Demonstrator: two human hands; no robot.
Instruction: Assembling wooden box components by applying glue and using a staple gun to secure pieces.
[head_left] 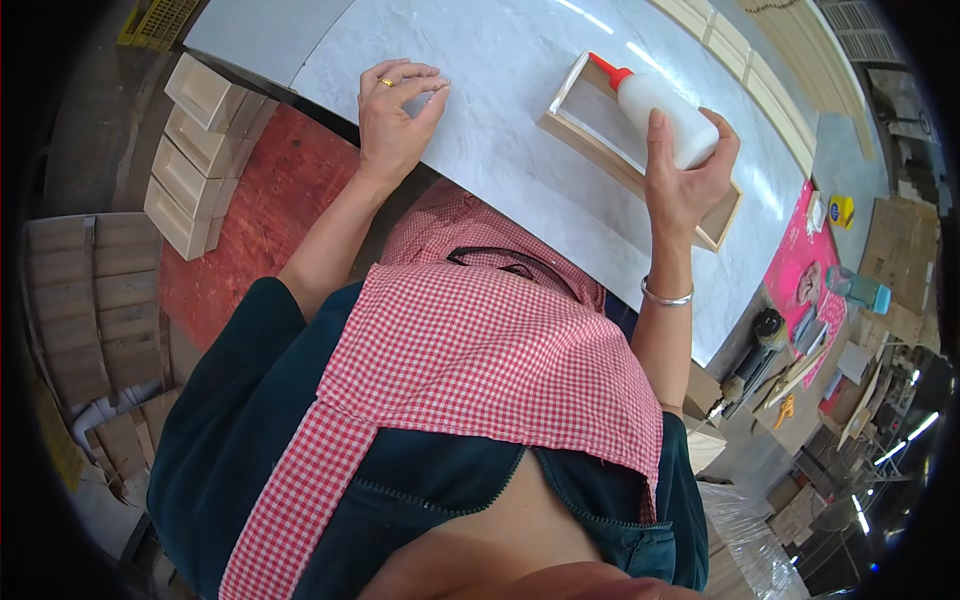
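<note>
Marbled grey counter (480, 135) lay w/ wooden frame (595, 151) on top; R hand (692, 180) gripped white bottle (648, 98), red nozzle (613, 72) nr frame's far-left corner. L hand (392, 128) was half-curled; couldn't tell if holding sth.

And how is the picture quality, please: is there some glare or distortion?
Head view: white glare streaks on the glossy, pale marbled tabletop; straight edges bend toward the dark rim; the white plastic bottle with red nozzle looks reasonably sharp.
</note>
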